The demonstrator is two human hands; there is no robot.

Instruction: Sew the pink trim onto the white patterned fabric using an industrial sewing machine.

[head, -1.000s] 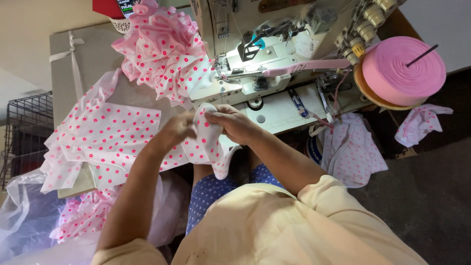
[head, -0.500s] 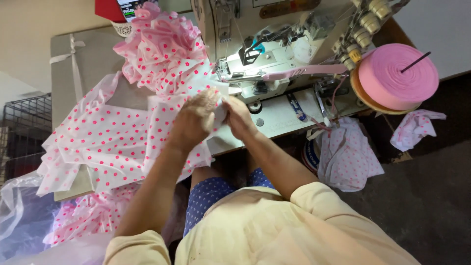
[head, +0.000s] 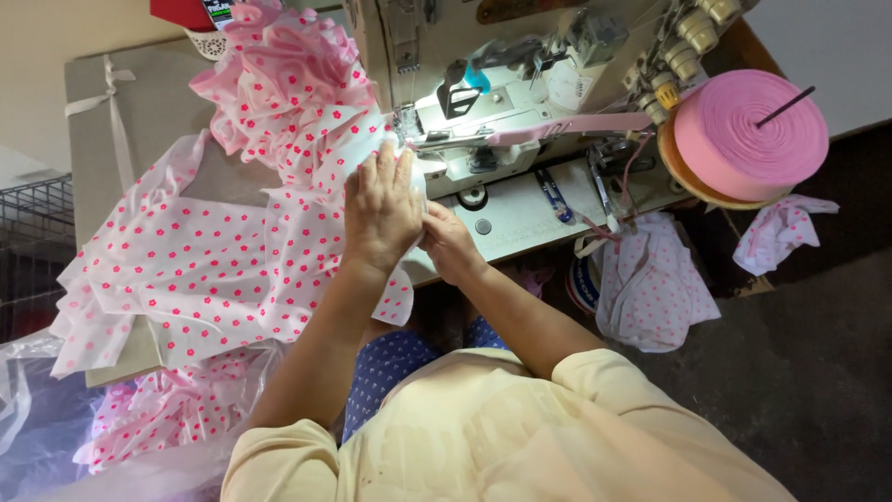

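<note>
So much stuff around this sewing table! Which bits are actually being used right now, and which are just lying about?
In use:
- left hand and right hand, pressing the fabric
- white fabric with pink dots
- sewing machine
- pink tape fed into it from the pink tape roll

Lying about:
- blue snips
- fabric scrap on the floor
- wire basket
- clear plastic bag

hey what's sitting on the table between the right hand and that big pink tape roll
In the head view, between the right hand and the pink tape roll lie a blue-handled thread snip on the pale machine bed and pink tape running from the roll.
</note>
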